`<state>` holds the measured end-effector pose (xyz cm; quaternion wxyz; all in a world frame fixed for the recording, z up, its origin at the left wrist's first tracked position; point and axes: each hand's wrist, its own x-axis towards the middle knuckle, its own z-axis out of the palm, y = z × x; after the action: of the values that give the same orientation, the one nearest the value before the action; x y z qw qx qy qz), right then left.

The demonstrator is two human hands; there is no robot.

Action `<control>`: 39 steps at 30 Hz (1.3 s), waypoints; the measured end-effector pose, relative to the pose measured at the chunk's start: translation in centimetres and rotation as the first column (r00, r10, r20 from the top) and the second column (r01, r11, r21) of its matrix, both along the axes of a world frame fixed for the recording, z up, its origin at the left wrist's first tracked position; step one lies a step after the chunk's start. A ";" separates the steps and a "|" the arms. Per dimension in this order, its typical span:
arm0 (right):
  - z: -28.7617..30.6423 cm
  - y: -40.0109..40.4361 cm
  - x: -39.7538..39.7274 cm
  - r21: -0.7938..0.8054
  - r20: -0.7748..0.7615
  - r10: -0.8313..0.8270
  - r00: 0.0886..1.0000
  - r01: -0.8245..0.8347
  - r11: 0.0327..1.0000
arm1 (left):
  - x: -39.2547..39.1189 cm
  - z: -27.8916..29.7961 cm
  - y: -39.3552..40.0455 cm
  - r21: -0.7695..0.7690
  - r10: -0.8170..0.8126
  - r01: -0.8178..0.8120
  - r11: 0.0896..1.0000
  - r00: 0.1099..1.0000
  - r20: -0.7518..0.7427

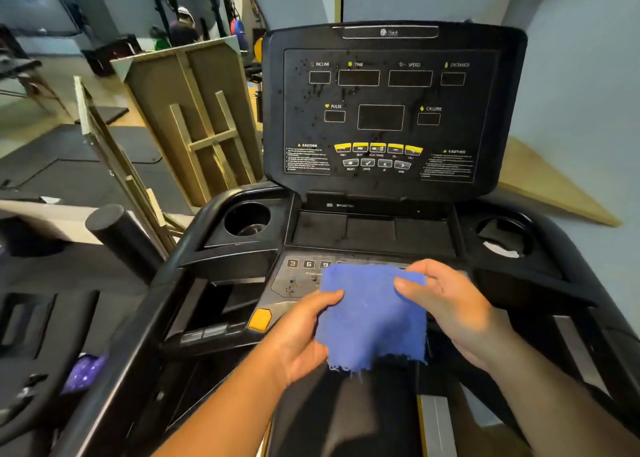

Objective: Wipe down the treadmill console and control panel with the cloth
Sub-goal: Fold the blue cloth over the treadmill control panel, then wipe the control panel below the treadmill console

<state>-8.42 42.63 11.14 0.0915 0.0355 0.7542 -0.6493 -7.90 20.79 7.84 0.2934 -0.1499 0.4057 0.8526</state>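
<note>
A blue cloth (372, 314) with a frayed lower edge is stretched flat between both hands, just above the lower control panel (294, 280). My left hand (301, 335) pinches its left edge and my right hand (450, 304) pinches its upper right corner. The cloth hides most of the panel; number keys 3, 6, 9 and some orange specks show at its left. The upright black console (388, 110) stands beyond, its display face dotted with dark specks and drips, with yellow buttons (377, 148) low in the middle.
Cup holders sit at the left (246, 219) and right (504, 236) of a recessed tray (372, 231). An orange stop button (259, 319) lies left of the cloth. Wooden frames (194, 117) lean to the left. A person stands far back in the gym.
</note>
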 end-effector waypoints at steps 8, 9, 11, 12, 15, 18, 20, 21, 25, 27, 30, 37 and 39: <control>-4.3 5.8 1.0 0.551 -0.304 -0.265 0.915 0.395 0.735 | -2.9 4.3 -4.0 -0.725 0.183 -0.545 0.421 0.834 -0.521; -5.0 6.6 1.3 0.587 -0.377 -0.232 0.897 0.425 0.689 | -2.8 4.4 -3.8 -0.740 0.127 -0.607 0.289 0.790 -0.599; -6.0 8.2 1.8 0.665 -0.425 -0.168 0.889 0.433 0.608 | -2.3 4.0 -3.2 -0.693 0.034 -0.691 0.206 0.712 -0.701; -6.5 9.0 2.3 0.701 -0.394 -0.186 0.900 0.425 0.572 | -2.3 3.4 -2.8 -0.673 -0.022 -0.714 0.195 0.683 -0.730; -8.7 11.6 3.7 0.805 -0.117 -0.218 0.969 0.221 0.551 | -3.6 -0.9 -1.5 -0.731 -0.323 -0.671 0.124 0.669 -0.669; -8.8 12.7 4.5 0.841 -0.057 -0.216 0.975 0.164 0.516 | -4.5 -5.0 0.5 -0.836 -0.470 -0.530 -0.141 0.779 -0.415; -9.3 13.1 4.6 0.777 0.070 -0.296 0.953 0.134 0.615 | -4.3 -6.2 1.7 -0.828 -0.462 -0.518 -0.213 0.800 -0.382; -9.3 13.2 4.5 0.750 0.126 -0.339 0.932 0.134 0.648 | -4.3 -6.3 2.3 -0.821 -0.463 -0.524 -0.228 0.800 -0.382; -9.8 13.5 4.1 0.792 0.240 -0.384 0.892 0.049 0.609 | -3.9 -5.9 6.1 -0.819 -0.495 -0.499 -0.283 0.807 -0.321; -9.7 13.6 4.0 0.814 0.245 -0.384 0.890 0.026 0.580 | -3.3 -5.9 9.0 -0.821 -0.552 -0.495 -0.285 0.785 -0.282; -9.9 13.7 4.1 0.819 0.215 -0.366 0.905 0.037 0.572 | -2.3 -5.7 13.5 -0.813 -0.646 -0.515 -0.270 0.724 -0.243; -10.5 14.4 4.0 0.857 0.183 -0.250 0.951 -0.030 0.514 | -0.9 -6.1 15.3 -0.805 -0.849 -0.593 -0.030 0.440 -0.293; -10.5 14.3 4.3 0.859 0.155 -0.220 0.963 -0.021 0.512 | -1.1 -4.6 13.3 -0.775 -0.696 -0.620 0.121 0.503 -0.512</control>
<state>-4.11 56.97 0.66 0.1166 0.1987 0.9545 -0.1895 -8.99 34.07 3.20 -0.1075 0.1595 0.9425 0.2734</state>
